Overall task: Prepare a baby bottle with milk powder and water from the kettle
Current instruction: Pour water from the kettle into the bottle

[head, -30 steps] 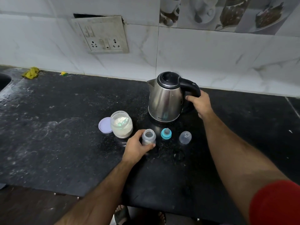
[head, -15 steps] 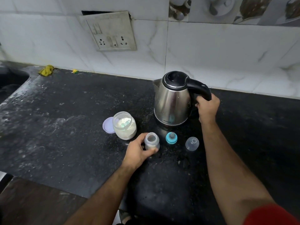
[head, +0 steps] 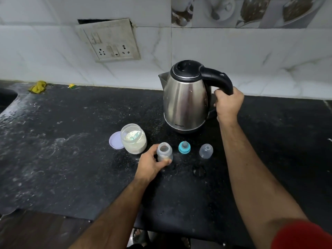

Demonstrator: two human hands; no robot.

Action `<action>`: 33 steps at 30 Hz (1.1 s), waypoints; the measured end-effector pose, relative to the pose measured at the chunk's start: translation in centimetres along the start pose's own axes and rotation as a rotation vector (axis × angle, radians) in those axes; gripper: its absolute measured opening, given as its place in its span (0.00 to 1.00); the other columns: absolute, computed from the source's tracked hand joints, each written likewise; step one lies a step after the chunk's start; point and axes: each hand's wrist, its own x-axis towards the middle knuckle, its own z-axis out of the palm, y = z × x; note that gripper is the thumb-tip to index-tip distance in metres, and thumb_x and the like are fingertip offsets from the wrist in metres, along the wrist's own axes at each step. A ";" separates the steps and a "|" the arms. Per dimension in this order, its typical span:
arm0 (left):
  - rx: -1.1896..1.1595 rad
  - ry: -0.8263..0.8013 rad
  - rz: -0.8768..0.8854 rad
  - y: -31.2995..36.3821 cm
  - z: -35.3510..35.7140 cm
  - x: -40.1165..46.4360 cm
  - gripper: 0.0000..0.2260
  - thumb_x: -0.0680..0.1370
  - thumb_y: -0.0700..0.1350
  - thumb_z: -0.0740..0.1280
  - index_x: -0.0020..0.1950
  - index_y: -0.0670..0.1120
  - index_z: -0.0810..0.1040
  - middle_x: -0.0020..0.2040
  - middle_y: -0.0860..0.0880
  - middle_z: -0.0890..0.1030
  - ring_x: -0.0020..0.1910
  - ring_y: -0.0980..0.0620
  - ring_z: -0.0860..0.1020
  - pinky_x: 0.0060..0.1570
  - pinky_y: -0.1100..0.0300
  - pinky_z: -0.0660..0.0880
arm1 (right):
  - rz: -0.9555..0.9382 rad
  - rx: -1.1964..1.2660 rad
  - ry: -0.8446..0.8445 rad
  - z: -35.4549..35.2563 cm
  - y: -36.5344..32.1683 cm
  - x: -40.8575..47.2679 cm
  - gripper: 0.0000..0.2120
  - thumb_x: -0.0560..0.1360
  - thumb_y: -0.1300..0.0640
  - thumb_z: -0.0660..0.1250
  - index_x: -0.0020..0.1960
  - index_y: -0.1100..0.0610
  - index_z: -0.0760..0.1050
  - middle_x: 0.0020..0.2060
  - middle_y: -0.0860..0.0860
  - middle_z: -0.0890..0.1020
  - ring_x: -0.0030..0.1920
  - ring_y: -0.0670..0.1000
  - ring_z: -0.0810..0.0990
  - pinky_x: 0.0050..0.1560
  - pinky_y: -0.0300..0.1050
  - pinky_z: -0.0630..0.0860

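Observation:
A steel kettle [head: 185, 103] with a black lid and handle stands upright on the black counter [head: 71, 150]. My right hand [head: 227, 105] is wrapped around the lower part of its handle. In front of it stands a small clear baby bottle [head: 164, 150], open at the top, and my left hand [head: 151, 165] grips its lower half. Right of the bottle lie its blue teat ring [head: 184, 147] and a clear cap [head: 206, 150]. To the left sits an open jar of milk powder [head: 133, 141] with a scoop inside.
The jar's lilac lid [head: 115, 141] lies flat against its left side. A socket plate [head: 109, 40] hangs loose on the tiled wall. A yellow cloth [head: 38, 86] lies at the back left by the sink edge [head: 7, 97]. The counter's front edge runs below my forearms.
My right hand has closed around the kettle handle from a looser touch. The left hand stays on the bottle. The view has shifted and drawn closer.

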 end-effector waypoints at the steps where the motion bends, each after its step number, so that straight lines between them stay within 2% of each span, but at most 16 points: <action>1: 0.000 -0.002 0.003 0.1 -0.1 -0.1 0.20 0.69 0.43 0.79 0.54 0.61 0.76 0.47 0.62 0.83 0.47 0.68 0.78 0.47 0.74 0.71 | 0.000 -0.002 0.009 -0.5 -0.7 -0.4 0.09 0.62 0.61 0.67 0.28 0.49 0.72 0.25 0.49 0.73 0.30 0.54 0.73 0.33 0.47 0.73; 4: 0.004 -0.025 0.004 0.4 -0.3 -0.1 0.21 0.70 0.44 0.78 0.54 0.62 0.74 0.49 0.62 0.82 0.49 0.70 0.78 0.46 0.75 0.70 | -0.017 0.011 0.027 -2.2 -2.5 -1.8 0.12 0.63 0.62 0.67 0.26 0.47 0.72 0.24 0.48 0.72 0.28 0.53 0.72 0.31 0.44 0.70; 7: -0.001 -0.039 0.009 0.5 -0.4 -0.1 0.21 0.70 0.43 0.78 0.57 0.58 0.75 0.49 0.62 0.82 0.48 0.71 0.77 0.45 0.77 0.70 | -0.035 0.049 0.047 -3.9 -3.8 -3.6 0.09 0.65 0.66 0.67 0.31 0.54 0.72 0.23 0.50 0.71 0.23 0.50 0.71 0.26 0.41 0.67; 9: -0.008 -0.043 0.014 0.3 -0.4 0.0 0.21 0.69 0.43 0.78 0.58 0.56 0.76 0.49 0.60 0.82 0.48 0.67 0.79 0.45 0.74 0.70 | -0.046 0.058 0.071 -5.0 -4.4 -4.8 0.09 0.64 0.65 0.66 0.30 0.54 0.71 0.23 0.52 0.70 0.24 0.51 0.70 0.26 0.43 0.66; 11: -0.008 -0.051 0.012 0.2 -0.5 0.0 0.22 0.69 0.43 0.78 0.59 0.55 0.76 0.49 0.60 0.82 0.49 0.64 0.79 0.45 0.74 0.70 | -0.047 0.055 0.099 -6.2 -4.7 -6.0 0.12 0.63 0.64 0.66 0.27 0.50 0.70 0.25 0.53 0.68 0.28 0.54 0.68 0.30 0.47 0.66; 13: 0.001 -0.058 0.015 0.0 -0.5 0.2 0.22 0.69 0.43 0.78 0.59 0.54 0.76 0.50 0.59 0.82 0.49 0.62 0.79 0.46 0.72 0.70 | -0.052 0.041 0.109 -7.4 -5.0 -7.4 0.14 0.63 0.64 0.67 0.25 0.49 0.71 0.25 0.51 0.69 0.30 0.53 0.68 0.32 0.48 0.67; 16: 0.014 -0.066 0.018 -0.3 -0.6 0.5 0.23 0.69 0.43 0.79 0.61 0.52 0.76 0.52 0.56 0.82 0.51 0.59 0.79 0.55 0.64 0.73 | -0.075 0.001 0.108 -9.3 -5.0 -9.5 0.14 0.65 0.64 0.67 0.27 0.48 0.74 0.26 0.50 0.73 0.31 0.54 0.71 0.33 0.48 0.70; 19: 0.013 -0.066 0.016 -0.5 -0.5 0.6 0.24 0.69 0.43 0.78 0.62 0.51 0.75 0.54 0.54 0.82 0.53 0.55 0.79 0.58 0.60 0.72 | -0.052 -0.003 0.130 -11.0 -4.2 -11.6 0.12 0.66 0.66 0.67 0.30 0.51 0.74 0.27 0.51 0.74 0.31 0.54 0.72 0.33 0.48 0.71; 22: -0.002 -0.073 0.010 -0.4 -0.5 0.5 0.23 0.70 0.42 0.78 0.62 0.50 0.75 0.54 0.53 0.82 0.54 0.53 0.79 0.59 0.60 0.72 | -0.049 0.050 0.155 -12.4 -3.0 -13.7 0.09 0.65 0.68 0.66 0.30 0.56 0.72 0.24 0.52 0.72 0.27 0.52 0.70 0.29 0.44 0.67; 26: -0.005 -0.076 0.013 -0.4 -0.6 0.1 0.24 0.70 0.41 0.78 0.63 0.47 0.76 0.54 0.52 0.82 0.54 0.53 0.79 0.56 0.61 0.72 | -0.045 0.045 0.181 -13.7 -1.2 -15.9 0.01 0.62 0.66 0.64 0.32 0.63 0.72 0.25 0.55 0.70 0.28 0.53 0.69 0.29 0.47 0.64; 28: -0.003 -0.074 0.015 -0.4 -0.6 -0.2 0.24 0.70 0.41 0.78 0.63 0.47 0.76 0.55 0.52 0.82 0.54 0.53 0.79 0.56 0.61 0.71 | -0.026 0.028 0.188 -14.3 -0.2 -16.8 0.03 0.62 0.65 0.65 0.31 0.60 0.73 0.25 0.55 0.71 0.30 0.53 0.69 0.31 0.48 0.65; 30: -0.012 -0.083 0.017 -0.4 -0.7 -0.5 0.24 0.70 0.40 0.78 0.63 0.47 0.76 0.55 0.52 0.82 0.54 0.53 0.79 0.56 0.62 0.71 | -0.014 0.023 0.190 -14.6 0.8 -17.6 0.08 0.62 0.64 0.65 0.28 0.53 0.75 0.24 0.50 0.73 0.30 0.52 0.70 0.32 0.47 0.67; 33: -0.020 -0.086 0.033 -0.2 -1.1 -1.0 0.24 0.69 0.39 0.78 0.62 0.48 0.75 0.54 0.53 0.82 0.52 0.57 0.79 0.55 0.63 0.73 | 0.008 0.016 0.175 -14.8 1.8 -18.3 0.09 0.61 0.63 0.66 0.27 0.50 0.76 0.25 0.50 0.73 0.31 0.51 0.70 0.32 0.47 0.67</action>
